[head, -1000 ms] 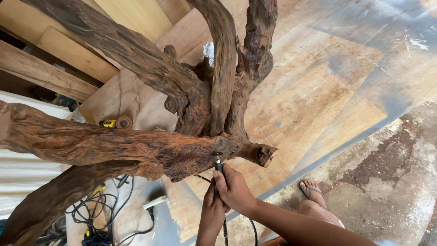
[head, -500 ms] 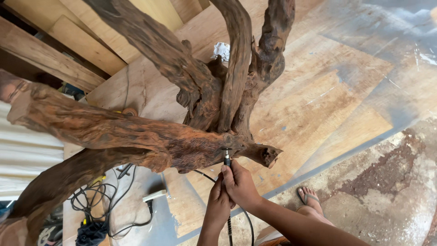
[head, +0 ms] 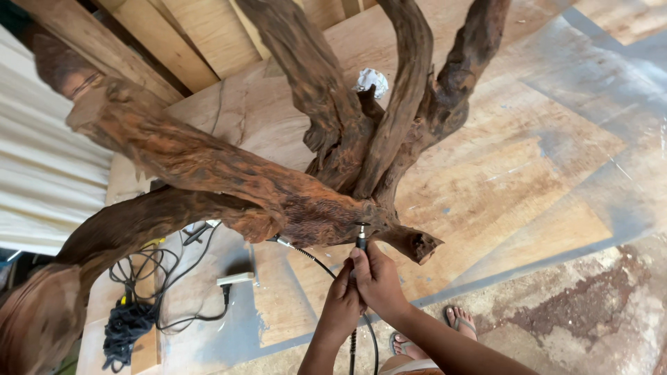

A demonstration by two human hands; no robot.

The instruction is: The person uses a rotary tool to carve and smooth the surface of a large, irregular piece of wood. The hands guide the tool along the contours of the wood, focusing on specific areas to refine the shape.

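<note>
Under the big reddish-brown driftwood root (head: 278,187), at the low stub that juts toward the right, both hands clench a slim black rotary handpiece (head: 360,243), its tip pressed up against the wood's underside; the right hand (head: 379,281) wraps the shaft from the right, the left hand (head: 342,305) closes on it just below, touching the right, and the tool's flexible black shaft (head: 316,262) curves away left beneath the trunk; against the frame half a second ago the tool tip sits at the same spot on the wood and the hands keep the same grip, while the view has tipped a little, so the root reads lower and further left; outward, the root's thick limbs fan upward and to the left, crowding the hands from above, with open room only below and to the right of the stub; sandalled feet (head: 458,323) stand just beside the forearms on the stained plywood floor (head: 528,173); well to the left lie tangled black cables (head: 132,312) and a small white plug strip (head: 235,279); a crumpled white scrap (head: 372,80) lies beyond the trunk
</note>
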